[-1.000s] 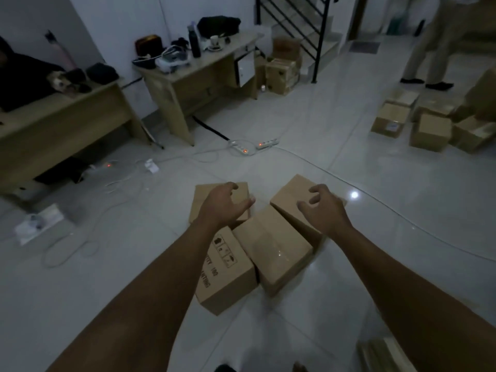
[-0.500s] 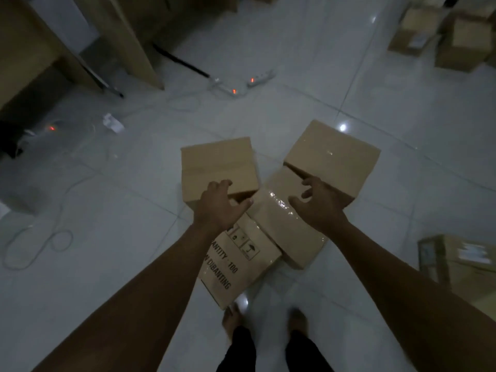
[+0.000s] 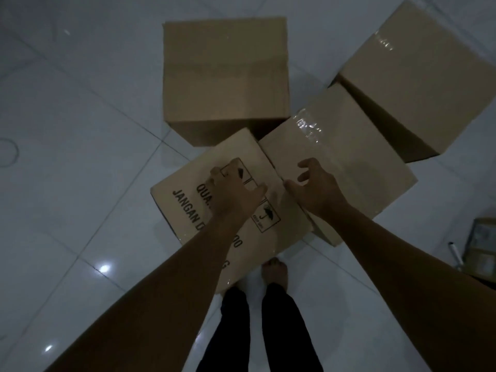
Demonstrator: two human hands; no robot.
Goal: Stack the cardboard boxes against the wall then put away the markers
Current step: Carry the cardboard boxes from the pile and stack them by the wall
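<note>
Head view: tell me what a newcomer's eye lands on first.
Four cardboard boxes crowd the white tiled floor. The printed box lies nearest the person's feet, and the left hand reaches down over it. The right hand hovers, fingers spread, above the taped box beside it.

Four plain tan cardboard boxes (image 3: 226, 73); nearest tan printed cardboard box (image 3: 193, 210) bore black lettering and black handling symbols. Glossy clear tape strip (image 3: 308, 127) shone on one. Pale grey-white floor tiles (image 3: 67, 183). Black trousers (image 3: 281, 323).
</note>
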